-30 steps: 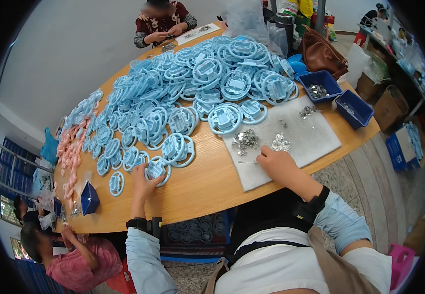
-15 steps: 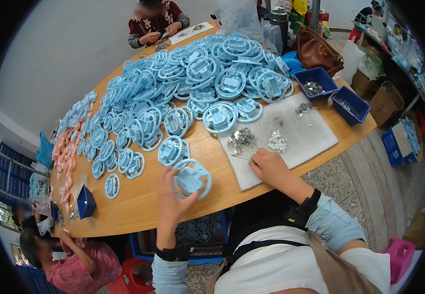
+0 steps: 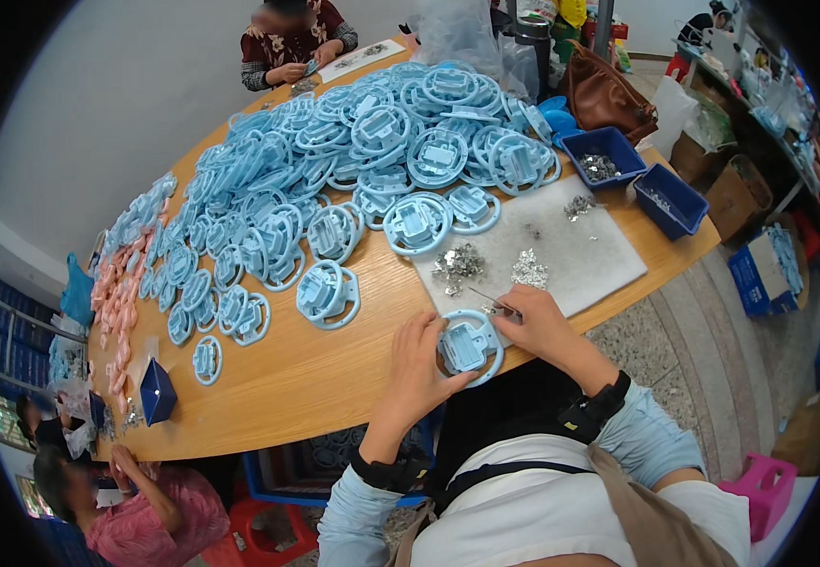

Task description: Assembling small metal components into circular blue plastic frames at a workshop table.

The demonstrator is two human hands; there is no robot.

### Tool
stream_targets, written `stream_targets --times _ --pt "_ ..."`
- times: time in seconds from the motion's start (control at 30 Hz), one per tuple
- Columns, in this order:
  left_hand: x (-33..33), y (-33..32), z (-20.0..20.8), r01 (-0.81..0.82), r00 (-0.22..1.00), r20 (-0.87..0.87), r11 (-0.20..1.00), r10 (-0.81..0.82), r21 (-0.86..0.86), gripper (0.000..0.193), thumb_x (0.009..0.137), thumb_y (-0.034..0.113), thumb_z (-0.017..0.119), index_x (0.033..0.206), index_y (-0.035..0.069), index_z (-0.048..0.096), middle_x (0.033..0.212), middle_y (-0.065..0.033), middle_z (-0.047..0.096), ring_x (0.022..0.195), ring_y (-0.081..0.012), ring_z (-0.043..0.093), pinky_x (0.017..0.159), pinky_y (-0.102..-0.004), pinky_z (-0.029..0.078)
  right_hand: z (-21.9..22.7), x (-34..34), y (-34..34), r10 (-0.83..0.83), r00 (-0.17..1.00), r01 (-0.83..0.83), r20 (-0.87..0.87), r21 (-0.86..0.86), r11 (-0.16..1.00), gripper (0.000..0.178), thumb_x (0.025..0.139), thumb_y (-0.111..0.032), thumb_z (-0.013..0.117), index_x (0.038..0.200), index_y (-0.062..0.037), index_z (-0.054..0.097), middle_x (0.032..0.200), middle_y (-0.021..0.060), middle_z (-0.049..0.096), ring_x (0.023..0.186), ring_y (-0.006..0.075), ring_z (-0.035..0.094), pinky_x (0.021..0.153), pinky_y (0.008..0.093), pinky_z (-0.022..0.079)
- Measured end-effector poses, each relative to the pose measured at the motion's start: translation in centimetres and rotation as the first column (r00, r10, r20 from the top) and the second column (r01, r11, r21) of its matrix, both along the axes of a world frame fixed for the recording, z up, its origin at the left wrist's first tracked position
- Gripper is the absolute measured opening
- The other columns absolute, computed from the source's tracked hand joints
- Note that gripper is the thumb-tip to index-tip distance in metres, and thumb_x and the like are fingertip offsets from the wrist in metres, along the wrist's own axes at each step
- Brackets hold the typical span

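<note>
My left hand [image 3: 417, 357] grips a light blue plastic toy steering wheel [image 3: 467, 348] at its left side, near the table's front edge. The wheel's recessed middle faces up. My right hand [image 3: 535, 323] is closed round a thin metal tool [image 3: 482, 297], perhaps tweezers; its tip points left, just above the wheel. Beyond both hands lies a white board [image 3: 613, 260], partly under small heaps of metal pieces: a darker silver heap [image 3: 457, 265] and a brighter one [image 3: 529, 270]. Another blue wheel [image 3: 328, 293] rests on the table to the left.
A large pile of blue wheels [image 3: 334, 142] covers the table's far side. Pink parts [image 3: 121, 302] lie at the left. Two blue bins [image 3: 672, 201] with metal pieces stand at the right, by a brown bag [image 3: 606, 94]. Co-workers sit at the far side and at left.
My left hand has brought the blue wheel rightward, next to my right hand. The right hand has shifted slightly, with the tool's tip now over the wheel's upper edge.
</note>
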State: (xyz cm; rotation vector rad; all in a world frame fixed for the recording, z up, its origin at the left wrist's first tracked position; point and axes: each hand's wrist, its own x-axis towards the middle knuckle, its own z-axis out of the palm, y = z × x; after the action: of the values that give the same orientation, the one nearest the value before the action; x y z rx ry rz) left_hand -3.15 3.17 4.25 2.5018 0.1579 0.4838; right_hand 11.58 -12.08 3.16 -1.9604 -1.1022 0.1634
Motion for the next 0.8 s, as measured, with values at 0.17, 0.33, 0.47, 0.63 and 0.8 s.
stream_targets --times 0.17,0.33,0.47,0.63,0.8 --pt "0.0 0.1 -0.2 0.006 1.0 0.003 0.999 -0.006 -0.032 0.071 0.053 0.024 0.081 0.11 -0.004 0.048 0.116 -0.0203 0.045 0.109 -0.035 0.044 0.092 -0.0394 0.036 -0.6 -0.1 0.5 -0.051 0.997 0.051 0.064 0.008 0.999 0.014 0.069 -0.011 0.063 0.078 0.0009 0.062 0.071 0.0138 0.056 0.067 0.0305 0.057 0.061 0.0362 0.046" --pt "-0.2 -0.1 -0.1 -0.011 0.999 0.041 0.998 0.014 -0.064 0.073 0.053 0.024 0.081 0.112 -0.004 0.047 0.113 -0.0186 0.047 0.106 -0.0339 0.045 0.091 -0.0388 0.037 1.3 -0.3 1.5 -0.003 0.998 0.006 -0.057 0.06 0.998 0.011 0.068 -0.009 0.062 0.074 0.0004 0.062 0.072 0.0137 0.056 0.069 0.0298 0.058 0.061 0.0361 0.046" --pt "-0.1 0.0 0.1 -0.007 0.998 0.066 0.995 0.014 -0.099 0.073 0.054 0.023 0.081 0.113 -0.003 0.047 0.111 -0.0177 0.048 0.105 -0.0336 0.046 0.09 -0.0389 0.038 1.2 -0.7 2.7 0.174 0.985 -0.175 0.017 0.095 0.98 0.009 0.068 -0.006 0.06 0.075 -0.0004 0.06 0.074 0.0124 0.056 0.069 0.0301 0.058 0.06 0.0364 0.047" --pt "-0.3 0.1 0.0 -0.006 0.996 0.092 0.996 0.015 -0.094 0.067 0.056 0.021 0.08 0.111 -0.003 0.05 0.111 -0.018 0.049 0.103 -0.0331 0.048 0.088 -0.0391 0.039 1.1 -1.3 3.1 0.274 0.95 -0.288 0.151 0.082 0.954 0.01 0.068 -0.006 0.06 0.077 -0.0018 0.058 0.082 0.0099 0.056 0.069 0.0301 0.058 0.06 0.0365 0.047" --pt "-0.8 0.1 -0.4 0.023 0.993 0.115 1.0 -0.023 -0.004 0.059 0.059 0.021 0.078 0.108 -0.001 0.053 0.112 -0.0169 0.05 0.103 -0.0321 0.048 0.087 -0.0393 0.039 1.4 -1.3 3.0 0.324 0.916 -0.335 0.237 0.006 0.942 0.009 0.068 -0.007 0.061 0.074 -0.0024 0.056 0.084 0.0084 0.055 0.065 0.0289 0.058 0.058 0.036 0.048"
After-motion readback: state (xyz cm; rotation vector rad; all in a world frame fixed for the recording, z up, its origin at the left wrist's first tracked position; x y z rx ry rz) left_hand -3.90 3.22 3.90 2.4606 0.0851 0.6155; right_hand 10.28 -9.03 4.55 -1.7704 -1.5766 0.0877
